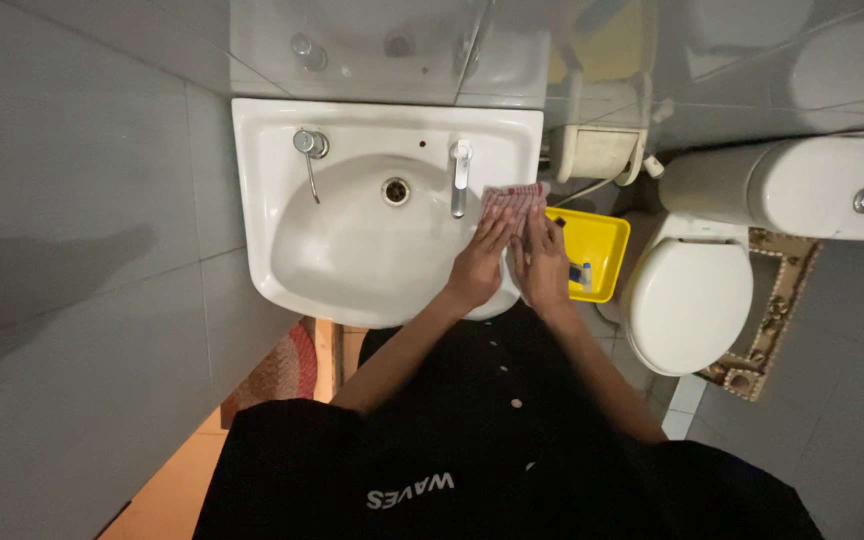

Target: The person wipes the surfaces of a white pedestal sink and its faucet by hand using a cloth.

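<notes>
1. Cloth (514, 197): a small red-and-white checked piece, laid on the right rim of the washbasin (262, 200), just beside the right-hand tap (461, 176). It is pressed flat against the ceramic; its far edge is seen to project slightly past the fingertips.

2. Left hand (477, 265): extended and flat, palm down, fingers together, resting on the near part of the cloth. Nothing is grasped; the fabric is only pressed upon.

3. Right hand (544, 262): likewise flat and extended, set just beside the left hand, its fingertips on the cloth's right portion. No closed grip is shown.

4. Handling, as judged: the cloth is taken to be light, soft and limp, without stiffness of its own. It would be expected to fold or bunch when pushed, and to slide readily on glazed ceramic, more so if wet; whether it is wet cannot be told. No fragility is presumed. It is best taken at a free edge or corner by pinching, or gathered under a flat palm.

5. Surroundings: a second tap (309, 146) at the basin's left, a drain (396, 190) in the bowl, a yellow tray (602, 250) just right of the basin, a white toilet (689, 300) with closed lid further right, and a patterned mat (772, 320) beneath it.
</notes>
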